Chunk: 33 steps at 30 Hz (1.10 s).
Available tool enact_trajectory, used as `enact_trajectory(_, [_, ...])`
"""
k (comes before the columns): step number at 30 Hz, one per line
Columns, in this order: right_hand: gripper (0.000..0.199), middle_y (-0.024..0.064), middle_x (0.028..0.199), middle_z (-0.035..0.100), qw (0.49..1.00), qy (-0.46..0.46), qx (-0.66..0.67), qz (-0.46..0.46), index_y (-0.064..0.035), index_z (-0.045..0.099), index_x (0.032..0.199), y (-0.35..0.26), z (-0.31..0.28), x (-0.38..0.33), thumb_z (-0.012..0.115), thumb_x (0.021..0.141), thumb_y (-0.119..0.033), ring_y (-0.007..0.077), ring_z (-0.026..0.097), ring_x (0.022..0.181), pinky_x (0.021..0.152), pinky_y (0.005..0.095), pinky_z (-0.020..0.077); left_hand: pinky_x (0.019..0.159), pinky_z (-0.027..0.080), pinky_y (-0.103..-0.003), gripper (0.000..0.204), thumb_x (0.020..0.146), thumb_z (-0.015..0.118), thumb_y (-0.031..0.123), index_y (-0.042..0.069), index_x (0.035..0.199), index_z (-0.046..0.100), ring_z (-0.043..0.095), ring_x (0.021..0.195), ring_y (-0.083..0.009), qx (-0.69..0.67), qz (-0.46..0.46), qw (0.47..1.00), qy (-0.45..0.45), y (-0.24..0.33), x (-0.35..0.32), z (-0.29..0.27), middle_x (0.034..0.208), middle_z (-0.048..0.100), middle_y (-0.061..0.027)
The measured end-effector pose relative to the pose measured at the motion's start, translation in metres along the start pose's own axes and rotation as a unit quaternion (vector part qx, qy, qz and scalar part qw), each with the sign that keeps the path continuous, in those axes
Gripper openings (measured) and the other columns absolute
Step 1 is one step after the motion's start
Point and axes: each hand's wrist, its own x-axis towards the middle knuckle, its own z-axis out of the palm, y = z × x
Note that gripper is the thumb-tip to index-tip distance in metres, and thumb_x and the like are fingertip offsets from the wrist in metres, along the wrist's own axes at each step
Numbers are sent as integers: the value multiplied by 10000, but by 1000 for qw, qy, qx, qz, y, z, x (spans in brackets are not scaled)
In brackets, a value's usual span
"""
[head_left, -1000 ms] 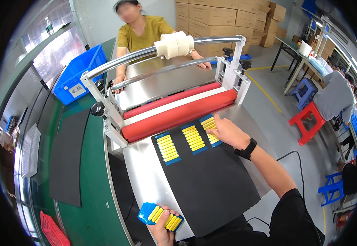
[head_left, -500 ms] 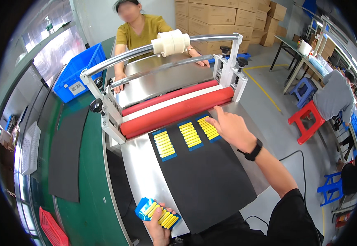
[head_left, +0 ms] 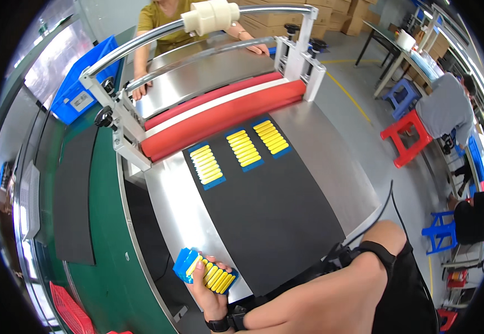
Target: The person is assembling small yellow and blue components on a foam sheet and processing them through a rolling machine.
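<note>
Likely light and stiff, the blue tray point(head_left: 204, 271) suits its edge grip by the left hand point(head_left: 208, 289); the right hand's state cannot be told.

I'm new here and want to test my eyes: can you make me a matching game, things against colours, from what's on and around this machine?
Things:
1. roller
2. mat
3. crate
4. floor stool

Colours:
A. blue
B. black
C. red, beside the aisle
D. red with a white band

Pairs: 1-D, 2-B, 3-A, 4-C. The left hand holds a blue tray of yellow pieces at the table's near edge.
</note>
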Motion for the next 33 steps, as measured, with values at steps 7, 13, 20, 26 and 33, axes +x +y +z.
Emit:
enact_trajectory(7, [337,24,885,626,978,80,-110,-157,-100,791,1000,13,-35,-13,739,670,-141,142,475,600,455,238,360,664,558,-432,297,952,608,162,29,1200,515,649,738,-262,-14,-20,999,-25,-7,1,3,916,640,-137])
enact_trajectory(13, [266,34,828,595,962,-167,-146,160,-120,654,1171,-19,-95,10,653,917,-200,174,621,655,504,287,461,683,561,-443,431,1010,478,442,51,1186,521,658,745,-291,-77,-82,993,-35,24,-19,1,917,645,-163])
enact_trajectory(20, [634,114,929,633,861,-202,41,465,14,577,1293,32,-13,-88,700,914,-479,223,640,694,609,322,519,769,611,-431,411,945,710,248,13,1232,533,721,877,-286,63,-49,993,-86,7,-44,29,1028,686,-147])
enact_trajectory(26, [503,62,717,618,847,-104,116,508,25,642,1162,45,11,-111,783,883,-369,133,591,573,529,254,466,964,530,-396,473,932,722,239,22,1304,526,646,1122,-263,29,-41,996,-78,-7,-40,26,1189,659,-132])
enact_trajectory(33, [436,84,880,710,824,-8,145,547,27,616,1199,39,-2,-119,760,916,-272,70,602,642,566,216,486,949,546,-406,436,930,653,136,1,1324,525,667,1092,-266,31,-61,995,-70,-9,-48,41,1216,663,-152])
